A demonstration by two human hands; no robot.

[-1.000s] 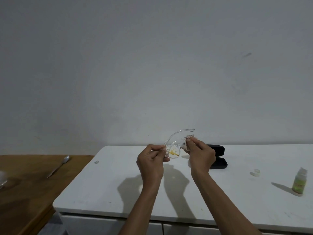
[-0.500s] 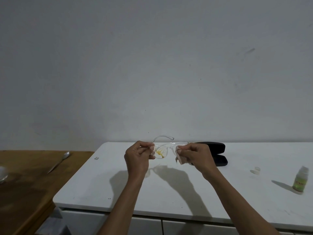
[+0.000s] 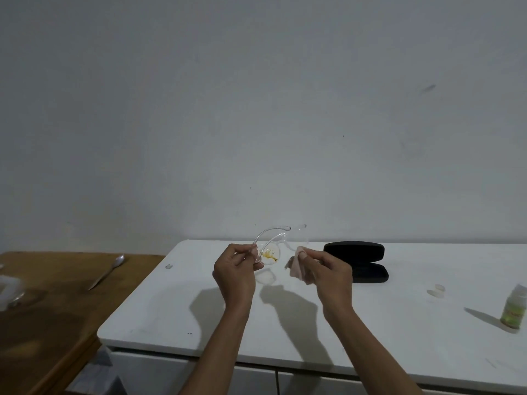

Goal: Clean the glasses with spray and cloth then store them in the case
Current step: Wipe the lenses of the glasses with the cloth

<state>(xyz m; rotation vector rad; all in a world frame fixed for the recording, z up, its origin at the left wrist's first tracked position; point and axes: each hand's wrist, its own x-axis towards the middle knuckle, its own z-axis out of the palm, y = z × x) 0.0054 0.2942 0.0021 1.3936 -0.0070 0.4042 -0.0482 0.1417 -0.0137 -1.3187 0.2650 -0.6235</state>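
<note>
My left hand [image 3: 235, 270] pinches the clear-framed glasses [image 3: 271, 249] at their left end and holds them above the white table [image 3: 176, 309]. One lens carries a yellow-brown smear. My right hand [image 3: 328, 273] holds a small pale cloth [image 3: 298, 265] just to the right of the glasses, apart from the lens. The black glasses case [image 3: 359, 260] lies open on the table behind my right hand. A small spray bottle [image 3: 513, 310] with a green label stands at the far right.
The bottle's clear cap [image 3: 437, 290] lies on the table left of the bottle. A wooden table [image 3: 57, 309] adjoins on the left, with a spoon [image 3: 107, 270] and a blurred clear container [image 3: 8, 292] at its left edge. A plain wall rises behind.
My right hand has come off the glasses with the cloth and moved right. The glasses now hang from my left hand alone, turned more end-on.
</note>
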